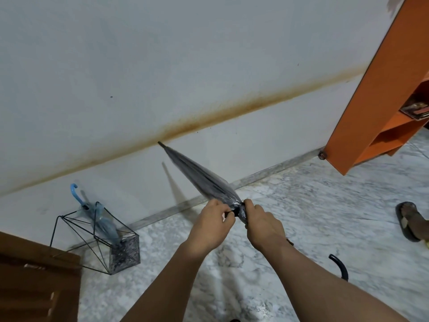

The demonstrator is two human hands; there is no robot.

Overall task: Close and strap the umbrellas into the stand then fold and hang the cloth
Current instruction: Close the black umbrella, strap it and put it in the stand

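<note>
A closed umbrella with a clear grey canopy points up and left toward the wall, its tip near the brown stain line. My left hand pinches the black strap at the bunched lower end of the canopy. My right hand grips the canopy there from the right. Its black curved handle shows beyond my right forearm. A black wire stand sits on the floor at the left by the wall. It holds a closed blue umbrella with a light-blue hook handle. No cloth is in view.
An orange shelf unit stands at the right against the white wall. Brown wooden furniture fills the lower left corner. Another person's foot in a dark sandal rests on the marble floor at the right.
</note>
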